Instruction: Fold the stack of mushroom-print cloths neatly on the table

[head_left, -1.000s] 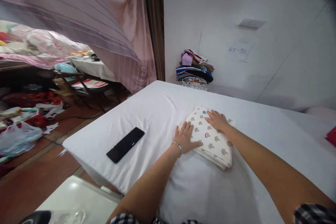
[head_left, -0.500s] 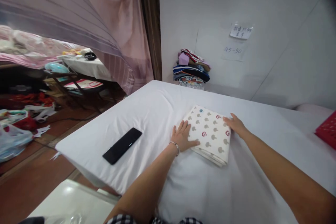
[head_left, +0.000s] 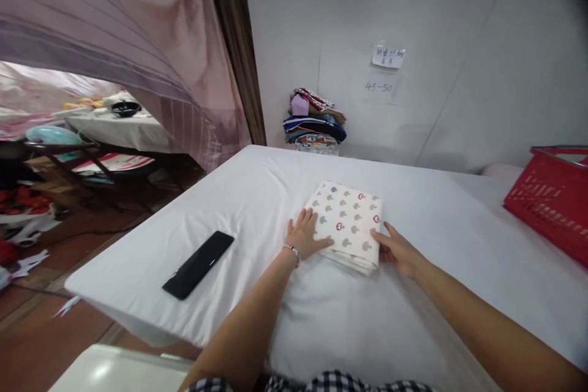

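A folded white cloth (head_left: pixel 349 220) with grey, red and blue mushroom prints lies flat on the white-covered table. My left hand (head_left: pixel 305 236), a bracelet on its wrist, rests at the cloth's left edge. Its fingers are spread, with the thumb along the near left corner. At the right edge is my right hand (head_left: pixel 399 251), open; its thumb touches the top of the cloth near the border while the index finger stands apart beside it. Its remaining fingers are partly hidden. Layered folds show along the near edge of the cloth.
A black phone-like slab (head_left: pixel 198 264) lies left on the table (head_left: pixel 257 196). A red plastic basket (head_left: pixel 551 202) stands at the right. Behind the far edge is a stack of folded fabrics (head_left: pixel 315 119) by the wall. A pink curtain (head_left: pixel 184 43) hangs at the left.
The view has turned rightward, bringing more of the red basket in. My right hand has slid down the cloth's right edge toward me. My left hand stays at the left edge.
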A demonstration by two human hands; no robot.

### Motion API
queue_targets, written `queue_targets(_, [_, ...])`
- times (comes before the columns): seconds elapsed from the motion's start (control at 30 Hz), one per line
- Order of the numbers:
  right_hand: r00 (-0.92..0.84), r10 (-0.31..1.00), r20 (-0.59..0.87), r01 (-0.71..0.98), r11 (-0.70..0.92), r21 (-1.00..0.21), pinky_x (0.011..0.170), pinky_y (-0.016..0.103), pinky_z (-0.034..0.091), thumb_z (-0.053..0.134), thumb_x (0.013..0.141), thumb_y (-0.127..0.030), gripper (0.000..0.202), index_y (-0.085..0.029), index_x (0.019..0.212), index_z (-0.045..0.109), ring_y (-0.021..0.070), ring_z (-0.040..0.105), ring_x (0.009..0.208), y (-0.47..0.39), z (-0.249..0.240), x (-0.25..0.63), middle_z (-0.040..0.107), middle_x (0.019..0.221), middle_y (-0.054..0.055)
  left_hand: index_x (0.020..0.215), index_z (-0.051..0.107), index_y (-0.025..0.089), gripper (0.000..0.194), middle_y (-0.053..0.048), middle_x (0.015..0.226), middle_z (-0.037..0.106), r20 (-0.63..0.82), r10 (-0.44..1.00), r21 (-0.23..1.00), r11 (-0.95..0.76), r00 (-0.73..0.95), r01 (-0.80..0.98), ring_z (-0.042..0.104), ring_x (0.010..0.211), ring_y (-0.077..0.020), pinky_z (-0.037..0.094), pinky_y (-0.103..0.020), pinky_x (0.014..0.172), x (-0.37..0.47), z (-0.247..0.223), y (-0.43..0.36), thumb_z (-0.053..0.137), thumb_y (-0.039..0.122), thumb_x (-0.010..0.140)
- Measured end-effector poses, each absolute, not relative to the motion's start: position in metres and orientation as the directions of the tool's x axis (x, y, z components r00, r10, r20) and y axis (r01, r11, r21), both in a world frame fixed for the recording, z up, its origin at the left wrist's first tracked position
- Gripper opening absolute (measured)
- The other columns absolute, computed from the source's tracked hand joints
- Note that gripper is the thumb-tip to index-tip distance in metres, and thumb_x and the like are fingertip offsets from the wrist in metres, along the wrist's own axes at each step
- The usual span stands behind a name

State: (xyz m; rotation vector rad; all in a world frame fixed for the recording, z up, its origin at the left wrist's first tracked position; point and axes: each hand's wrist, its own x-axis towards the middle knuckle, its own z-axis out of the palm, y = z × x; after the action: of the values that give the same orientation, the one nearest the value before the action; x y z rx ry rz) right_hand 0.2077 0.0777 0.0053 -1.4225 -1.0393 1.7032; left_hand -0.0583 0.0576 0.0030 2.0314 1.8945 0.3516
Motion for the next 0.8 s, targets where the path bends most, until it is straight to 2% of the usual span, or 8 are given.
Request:
queue_targets(0.17, [-0.198,0.892,-0.407,0.068,-0.401,-0.913,0.069,0.041,0.057,0.068,0.073,-0.045,0.087,-0.028,0.142,0.018,0.0249,0.067,0.087,0.074,0.001,0.203,0.062,0.118,0.012,0.142,0.024,0.024,0.091,-0.007,0.153,0.012,-0.051,0.996,0.402,-0.046,0.073,0.915,0.001,0.141,-0.0279,0.006,-0.054,0.110,-0.059,0.006,0.057,0.049,0.072,0.069])
queue_targets(0.3, [-0.173,0.916,-0.361,0.021,-0.364,-0.931,0.075,0.039,0.056,0.069,0.072,-0.037,0.087,-0.029,0.142,0.019,0.0258,0.064,0.095,0.077,0.003,0.199,0.059,0.123,0.011,0.141,0.027,0.025,0.086,-0.006,0.153,0.015,-0.019,0.998,0.408,-0.042,0.055,0.912,0.004,0.141,-0.0276,0.007,-0.055,0.110,-0.054,0.009,0.054,0.049,0.070,0.071])
queue_targets(0.4, [-0.057,0.942,-0.331,-0.024,-0.333,-0.943,0.077,0.035,0.055,0.070,0.069,-0.029,0.095,-0.027,0.145,0.014,0.0253,0.063,0.099,0.090,0.010,0.215,0.055,0.129,0.011,0.138,0.033,0.024,0.079,-0.006,0.152,0.021,0.015,0.999,0.443,-0.048,0.046,0.895,0.010,0.140,-0.0274,0.010,-0.056,0.110,-0.039,0.010,0.043,0.046,0.069,0.075])
queue_targets(0.5, [0.098,0.948,-0.302,-0.002,-0.304,-0.953,0.073,0.034,0.056,0.071,0.066,-0.023,0.096,-0.025,0.145,0.017,0.0261,0.065,0.093,0.110,0.014,0.259,0.053,0.130,0.014,0.133,0.043,0.027,0.068,-0.004,0.146,0.034,0.072,0.985,0.523,-0.172,0.157,0.835,0.022,0.137,-0.0261,0.015,-0.051,0.112,-0.016,0.008,0.023,0.049,0.065,0.076])
queue_targets(0.6, [0.166,0.909,-0.383,-0.032,-0.383,-0.923,0.063,0.033,0.057,0.072,0.063,-0.016,0.096,-0.021,0.145,0.021,0.0251,0.068,0.083,0.121,0.008,0.311,0.053,0.128,0.017,0.120,0.057,0.029,0.048,-0.001,0.137,0.048,0.142,0.930,0.690,-0.338,0.338,0.640,0.043,0.126,-0.0216,0.032,-0.038,0.108,0.002,0.003,0.008,0.054,0.054,0.079])
queue_targets(0.63, [0.157,0.895,-0.417,-0.049,-0.415,-0.908,0.062,0.033,0.057,0.072,0.063,-0.016,0.095,-0.021,0.144,0.024,0.0244,0.068,0.081,0.121,0.004,0.326,0.055,0.126,0.017,0.115,0.060,0.028,0.042,-0.001,0.133,0.052,0.146,0.929,0.750,-0.328,0.341,0.574,0.049,0.120,-0.0202,0.038,-0.034,0.103,0.006,0.001,0.007,0.055,0.049,0.080])
queue_targets(0.7, [0.111,0.894,-0.435,-0.068,-0.429,-0.901,0.062,0.033,0.057,0.072,0.064,-0.016,0.088,-0.023,0.141,0.030,0.0230,0.068,0.078,0.119,-0.003,0.345,0.059,0.121,0.014,0.109,0.064,0.026,0.035,-0.002,0.121,0.060,0.091,0.967,0.842,-0.202,0.238,0.500,0.058,0.106,-0.0184,0.047,-0.030,0.092,0.009,-0.002,0.010,0.056,0.043,0.080])
queue_targets(0.8, [0.085,0.908,-0.411,-0.068,-0.406,-0.911,0.063,0.030,0.057,0.072,0.066,-0.017,0.078,-0.025,0.136,0.038,0.0209,0.068,0.078,0.114,-0.010,0.355,0.064,0.115,0.011,0.105,0.064,0.020,0.033,-0.005,0.105,0.067,-0.105,0.993,0.918,0.078,0.049,0.389,0.063,0.092,-0.0175,0.053,-0.028,0.079,0.009,-0.004,0.025,0.055,0.041,0.082])
